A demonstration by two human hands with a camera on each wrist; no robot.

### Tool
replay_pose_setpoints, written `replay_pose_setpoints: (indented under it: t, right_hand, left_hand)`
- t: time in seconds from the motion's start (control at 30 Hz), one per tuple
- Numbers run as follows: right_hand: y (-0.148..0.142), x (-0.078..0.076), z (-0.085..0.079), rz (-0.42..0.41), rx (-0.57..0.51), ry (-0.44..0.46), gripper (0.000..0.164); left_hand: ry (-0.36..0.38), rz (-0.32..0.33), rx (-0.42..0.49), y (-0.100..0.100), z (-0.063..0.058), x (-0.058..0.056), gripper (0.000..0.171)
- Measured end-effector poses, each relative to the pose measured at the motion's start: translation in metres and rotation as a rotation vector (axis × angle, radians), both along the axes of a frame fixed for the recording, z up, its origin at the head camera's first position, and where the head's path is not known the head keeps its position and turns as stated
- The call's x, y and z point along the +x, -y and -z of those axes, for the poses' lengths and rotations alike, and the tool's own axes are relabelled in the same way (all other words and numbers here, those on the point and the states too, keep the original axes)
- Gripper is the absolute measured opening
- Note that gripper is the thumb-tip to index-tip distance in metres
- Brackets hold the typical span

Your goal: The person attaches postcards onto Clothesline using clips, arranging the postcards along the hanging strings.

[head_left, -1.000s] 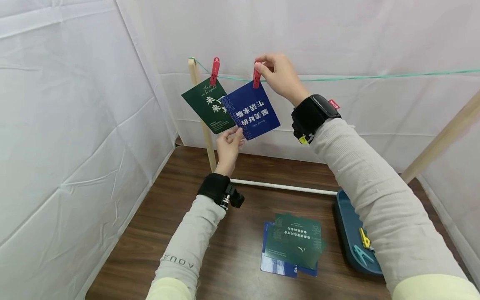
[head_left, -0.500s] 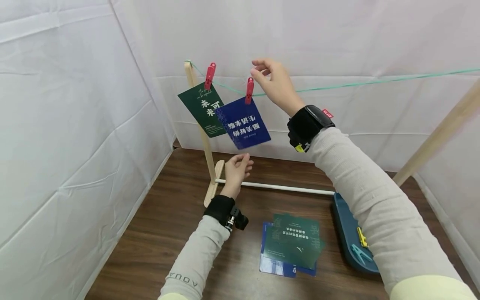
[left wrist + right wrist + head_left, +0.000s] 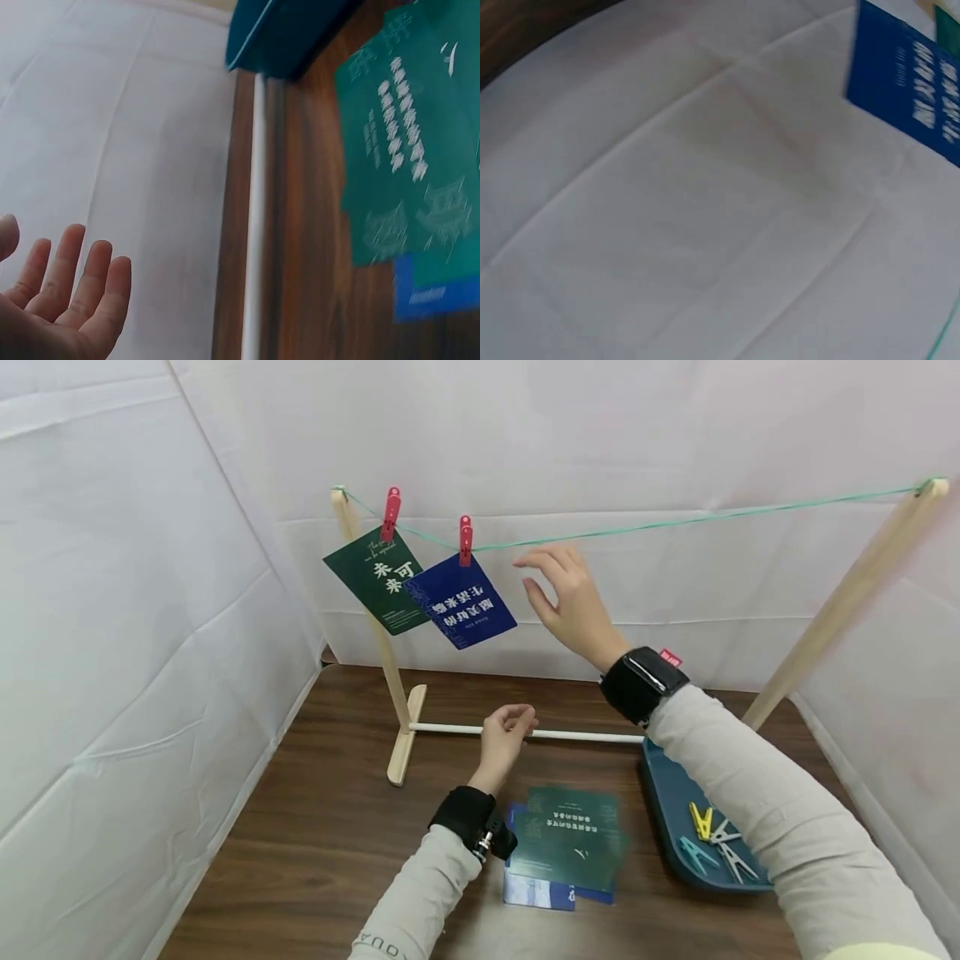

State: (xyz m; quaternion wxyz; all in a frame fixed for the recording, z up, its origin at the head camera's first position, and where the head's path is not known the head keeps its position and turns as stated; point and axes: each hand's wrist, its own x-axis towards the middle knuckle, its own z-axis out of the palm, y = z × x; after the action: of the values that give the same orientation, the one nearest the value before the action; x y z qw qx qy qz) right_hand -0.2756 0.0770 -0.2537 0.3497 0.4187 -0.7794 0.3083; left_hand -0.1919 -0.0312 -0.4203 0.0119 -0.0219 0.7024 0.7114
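Observation:
A blue card [image 3: 463,603] hangs from the green string [image 3: 645,526] by a red clothespin [image 3: 466,541]. To its left, and partly behind it, a green card [image 3: 378,578] hangs from another red clothespin [image 3: 392,513]. My right hand [image 3: 572,602] is in the air right of the blue card, thumb and fingers spread apart and holding nothing. Lower down, my left hand [image 3: 505,739] is raised near the white rod, its fingers loosely bent and free of any object, as the left wrist view shows. Below it, a pile of green and blue cards [image 3: 570,835] lies on the table.
The string runs between two wooden posts [image 3: 847,602], joined low down by a white rod [image 3: 585,736]. A blue tray [image 3: 660,810] at the right holds yellow, teal and whitish clothespins [image 3: 701,821], partly covered by my right sleeve. White cloth walls [image 3: 150,635] surround the brown table [image 3: 300,827].
My right hand has released the red clothespin and moved right and down. My left hand has left the blue card and dropped toward the pile. The blue card now hangs by itself.

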Motion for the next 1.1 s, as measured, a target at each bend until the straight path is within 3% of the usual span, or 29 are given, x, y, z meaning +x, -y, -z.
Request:
replay_pose_setpoints:
  t: [0.13,0.37,0.5,0.63,0.7,0.87,0.93,1.0,1.1]
  right_hand:
    - [-0.023,-0.007,0.024,0.026,0.013,0.068,0.02]
    - [-0.077,-0.017,0.06,0.127,-0.028,0.268,0.02]
    - [-0.107,-0.014,0.079,0.179,0.017,0.375,0.019]
    - [-0.134,-0.01,0.1,0.207,0.06,0.431,0.02]
    - [-0.148,-0.007,0.111,0.222,0.087,0.459,0.019]
    - [-0.181,0.002,0.134,0.294,0.23,0.625,0.02]
    - [-0.192,0.006,0.142,0.334,0.285,0.691,0.021]
    - [-0.201,0.01,0.148,0.363,0.314,0.736,0.021]
    - [-0.213,0.012,0.156,0.392,0.323,0.767,0.02]
  left_hand:
    - [-0.033,0.025,-0.056,-0.008,0.006,0.003,0.028]
    - [-0.186,0.051,-0.261,-0.022,0.016,0.008,0.023]
    - [-0.278,0.151,-0.224,-0.04,0.025,0.014,0.022]
    - [-0.331,0.284,-0.214,-0.065,0.028,0.025,0.022]
    - [-0.359,0.388,-0.308,-0.081,0.028,0.033,0.024]
    - [-0.447,0.788,-0.612,-0.12,0.032,0.047,0.032]
    - [-0.477,0.917,-0.701,-0.132,0.038,0.05,0.034]
    - [-0.486,0.993,-0.781,-0.141,0.046,0.054,0.035]
    - [-0.454,1.047,-0.932,-0.149,0.059,0.056,0.038]
